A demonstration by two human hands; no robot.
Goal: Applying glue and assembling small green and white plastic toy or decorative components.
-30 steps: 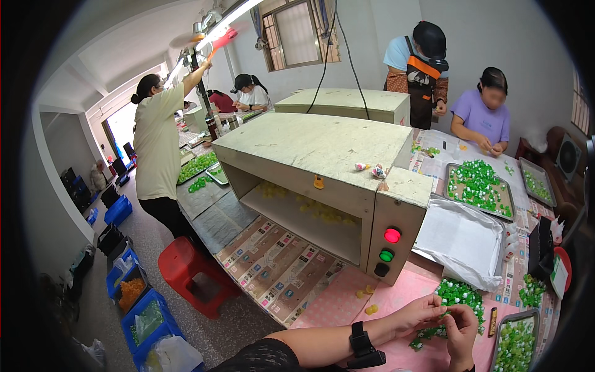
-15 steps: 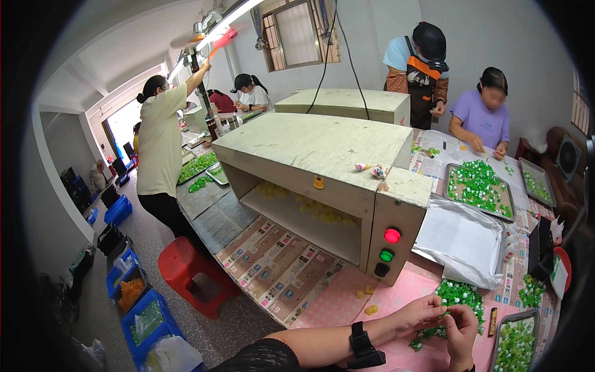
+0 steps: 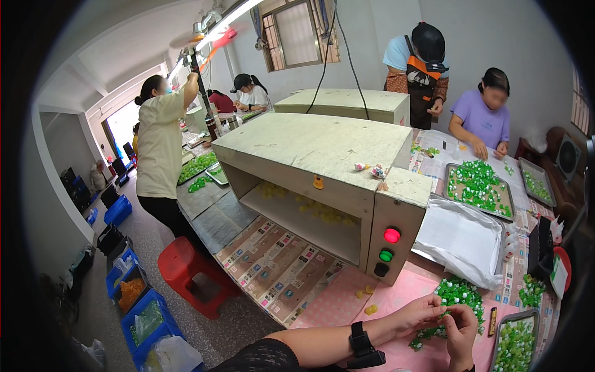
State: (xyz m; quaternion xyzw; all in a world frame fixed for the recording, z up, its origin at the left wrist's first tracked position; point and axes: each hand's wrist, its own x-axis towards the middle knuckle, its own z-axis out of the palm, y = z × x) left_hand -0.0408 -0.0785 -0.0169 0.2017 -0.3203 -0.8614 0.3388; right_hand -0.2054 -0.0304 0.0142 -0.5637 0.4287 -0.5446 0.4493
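Over the pink cloth (image 3: 403,296), our left hand (image 3: 423,313) and right hand (image 3: 460,327) meet, both pinching, apparently on 1 small green piece (image 3: 445,314), mostly hidden. It's in front of the pile (image 3: 466,296); we judge a slack pinch could lose it among look-alikes, a dipped hand scatter them. The tray (image 3: 519,315) is near our right hand: an outward swing might nudge it. Leftward, yellow bits (image 3: 370,309) lie loose; our left arm (image 3: 310,344) could brush them. Beyond, the machine (image 3: 322,149) shows its red lamp (image 3: 392,235) lit; if hot, it could burn a careless reach.
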